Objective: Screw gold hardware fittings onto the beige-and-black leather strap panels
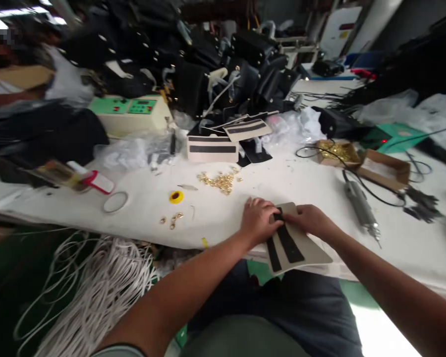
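Observation:
A beige panel with two black strips (291,243) lies tilted at the table's front edge, its lower end jutting out over my lap. My left hand (258,219) is closed on the panel's upper left side, thumb pressed down near the top of a strip. From the other side, my right hand (312,220) grips the upper part of the panel, its fingertips meeting the left thumb at a small dark spot (278,214). What exactly lies under the fingertips is hard to make out. Small gold metal fittings (223,182) lie in a loose pile beyond my left hand.
Similar beige panels (212,149) are stacked further back. A grey electric screwdriver (361,208) with a black cable lies right, near small cardboard boxes (384,169). At left are a yellow tape roll (176,197) and a white ring (115,202). Black bags (193,84) are heaped behind.

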The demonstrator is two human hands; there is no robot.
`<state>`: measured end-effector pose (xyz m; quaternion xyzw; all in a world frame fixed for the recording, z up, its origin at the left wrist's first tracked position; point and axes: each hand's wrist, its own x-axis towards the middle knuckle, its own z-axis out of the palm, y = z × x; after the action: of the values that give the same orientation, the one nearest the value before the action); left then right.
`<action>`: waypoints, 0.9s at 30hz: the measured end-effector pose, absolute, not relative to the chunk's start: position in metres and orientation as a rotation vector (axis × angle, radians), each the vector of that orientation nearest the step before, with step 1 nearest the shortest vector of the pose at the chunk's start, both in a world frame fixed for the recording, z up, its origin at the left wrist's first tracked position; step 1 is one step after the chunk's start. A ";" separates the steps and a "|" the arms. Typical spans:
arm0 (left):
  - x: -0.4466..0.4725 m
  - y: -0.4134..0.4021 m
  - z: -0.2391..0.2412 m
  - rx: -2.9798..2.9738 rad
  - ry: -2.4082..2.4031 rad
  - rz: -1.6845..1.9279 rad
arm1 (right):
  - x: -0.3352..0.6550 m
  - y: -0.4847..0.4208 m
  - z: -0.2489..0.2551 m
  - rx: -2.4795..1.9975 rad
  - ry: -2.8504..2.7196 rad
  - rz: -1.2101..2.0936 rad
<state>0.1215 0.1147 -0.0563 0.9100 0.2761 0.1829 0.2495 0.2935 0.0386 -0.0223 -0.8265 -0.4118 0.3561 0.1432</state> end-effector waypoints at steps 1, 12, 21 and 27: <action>0.126 0.114 -0.060 2.464 0.718 0.504 | 0.302 0.026 -0.024 -2.420 -1.130 1.063; 0.122 0.124 -0.062 2.459 0.719 0.492 | 0.307 0.027 -0.027 -2.423 -1.083 1.058; 0.122 0.125 -0.062 2.458 0.742 0.463 | 0.305 0.027 -0.027 -2.511 -1.165 0.997; 0.123 0.125 -0.061 2.461 0.740 0.461 | 0.305 0.026 -0.029 -2.542 -1.197 0.950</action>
<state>0.1228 0.1255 -0.0614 0.9096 0.2737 0.1702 0.2624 0.3045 0.0259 -0.0287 -0.8537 -0.4021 0.3189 0.0878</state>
